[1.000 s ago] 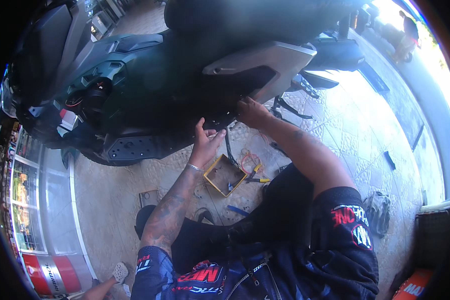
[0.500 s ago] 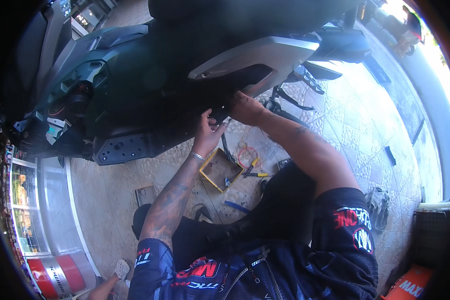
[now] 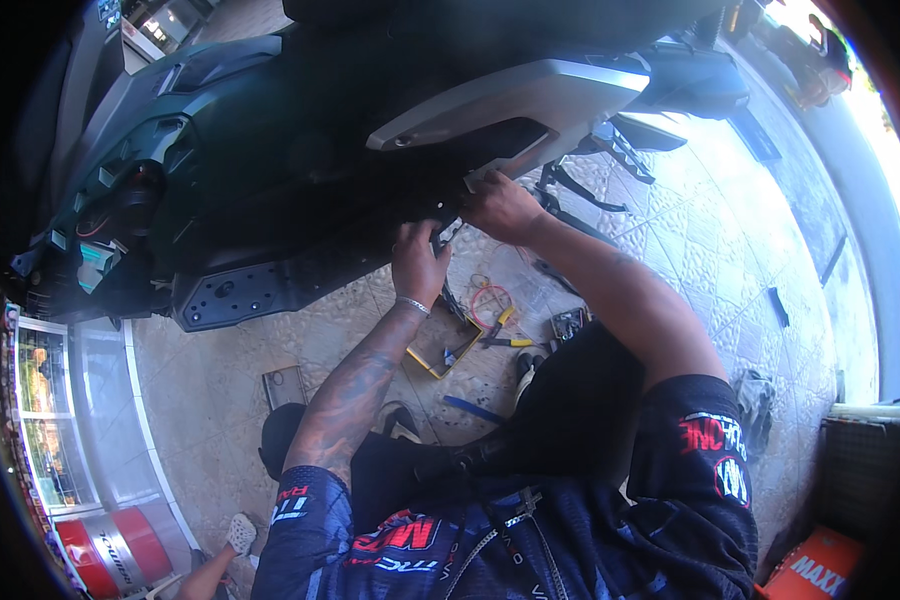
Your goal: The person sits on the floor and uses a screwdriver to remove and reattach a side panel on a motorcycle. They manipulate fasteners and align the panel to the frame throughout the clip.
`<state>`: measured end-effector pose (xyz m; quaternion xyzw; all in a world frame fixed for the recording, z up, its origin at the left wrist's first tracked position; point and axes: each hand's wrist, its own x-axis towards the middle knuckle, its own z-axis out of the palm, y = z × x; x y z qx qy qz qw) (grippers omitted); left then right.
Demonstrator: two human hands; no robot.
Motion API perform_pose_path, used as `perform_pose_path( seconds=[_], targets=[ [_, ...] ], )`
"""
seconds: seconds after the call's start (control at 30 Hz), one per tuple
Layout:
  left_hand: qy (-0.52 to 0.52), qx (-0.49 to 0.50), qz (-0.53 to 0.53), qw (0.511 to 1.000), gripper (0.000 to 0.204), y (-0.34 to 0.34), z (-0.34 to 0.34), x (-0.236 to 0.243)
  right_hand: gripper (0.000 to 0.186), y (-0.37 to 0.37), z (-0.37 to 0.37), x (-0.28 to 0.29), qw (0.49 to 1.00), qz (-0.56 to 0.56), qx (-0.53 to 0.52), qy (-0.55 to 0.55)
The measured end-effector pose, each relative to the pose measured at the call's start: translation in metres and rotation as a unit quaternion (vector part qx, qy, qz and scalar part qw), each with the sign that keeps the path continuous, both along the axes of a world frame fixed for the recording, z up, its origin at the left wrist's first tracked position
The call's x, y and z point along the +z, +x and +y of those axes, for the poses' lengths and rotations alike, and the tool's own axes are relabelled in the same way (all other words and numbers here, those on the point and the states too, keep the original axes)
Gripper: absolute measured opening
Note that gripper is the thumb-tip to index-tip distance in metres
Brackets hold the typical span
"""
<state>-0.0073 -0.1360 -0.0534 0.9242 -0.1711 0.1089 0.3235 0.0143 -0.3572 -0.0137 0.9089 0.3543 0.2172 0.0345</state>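
Note:
A dark scooter point(image 3: 310, 120) fills the upper part of the head view, with a silver trim panel point(image 3: 580, 95) along its side. My right hand point(image 3: 500, 208) is at the body's lower edge under that panel, fingers bent; what they grip is hidden. My left hand point(image 3: 420, 260) is just left of it, fingers curled at the same dark edge; I cannot make out what is between them. Below my hands, a black cable or strap hangs near a yellow-rimmed tray point(image 3: 417, 355), beside pliers with yellow handles point(image 3: 518, 342) and thin red wire point(image 3: 483, 300).
A blue tool point(image 3: 475, 408) lies on the tiled floor. A glass cabinet point(image 3: 100, 410) and red drum point(image 3: 80, 545) stand at left. An orange box point(image 3: 810, 565) is at lower right. A person's leg and shoe point(image 3: 238, 535) show at lower left; a person point(image 3: 825, 70) is at upper right.
My left hand has moved up and right, its fingers curling in at the edge. My right hand has shifted slightly up. The scooter sits slightly further left and higher in the view.

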Motion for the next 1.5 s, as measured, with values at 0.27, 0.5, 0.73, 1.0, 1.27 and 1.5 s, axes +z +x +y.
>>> perform_pose_path(
  seconds=[0.27, 0.5, 0.73, 1.0, 1.27, 1.5],
  targets=[
    [0.019, 0.022, -0.04, 0.999, 0.035, 0.001, -0.004, 0.0, 0.018, -0.008, -0.006, 0.003, 0.984, 0.066, -0.133, 0.101],
    [0.006, 0.033, -0.044, 0.998, 0.03, 0.001, -0.007, 0.001, 0.035, -0.014, -0.005, 0.014, 0.943, 0.18, -0.254, 0.118],
    [-0.021, 0.016, -0.063, 0.998, 0.031, 0.002, -0.005, -0.001, 0.048, -0.011, -0.001, -0.032, 0.77, 0.332, -0.242, 0.488],
    [-0.023, 0.027, -0.058, 0.998, 0.033, 0.002, -0.006, -0.004, 0.063, 0.004, 0.002, -0.04, 0.431, 0.363, -0.26, 0.784],
    [-0.057, 0.028, -0.034, 0.997, 0.03, 0.002, -0.003, -0.007, 0.046, -0.014, -0.005, -0.037, 0.429, 0.389, -0.187, 0.793],
    [-0.075, 0.009, -0.012, 0.997, 0.032, -0.003, 0.0, -0.007, 0.034, -0.032, -0.004, -0.021, 0.703, 0.387, -0.142, 0.58]
  ],
)
